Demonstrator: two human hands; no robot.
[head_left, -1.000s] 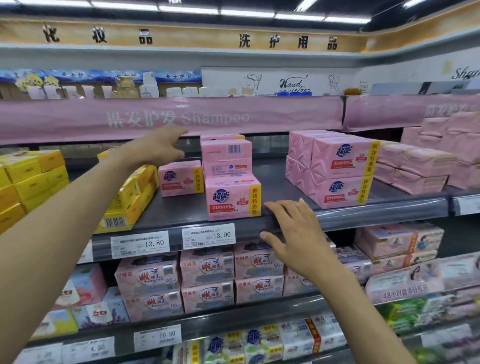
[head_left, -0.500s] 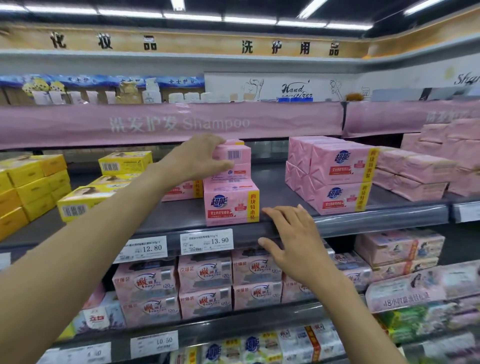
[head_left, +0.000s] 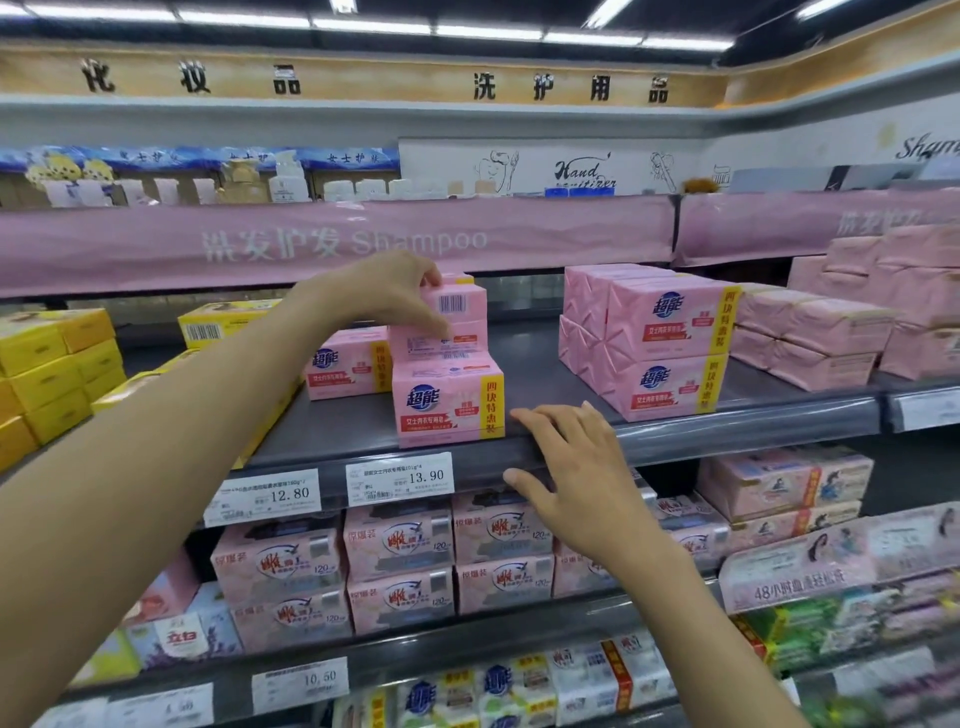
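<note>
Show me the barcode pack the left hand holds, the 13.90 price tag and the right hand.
barcode pack (head_left: 461, 310): head view, its barcoded face
13.90 price tag (head_left: 399, 478): head view, label middle
right hand (head_left: 582, 483): head view, its back

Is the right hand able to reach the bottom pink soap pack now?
Probably yes: the right hand rests on the grey shelf edge beside the bottom pink rectangular soap pack, with nothing between them; the left hand grips the upper pink pack.
</note>
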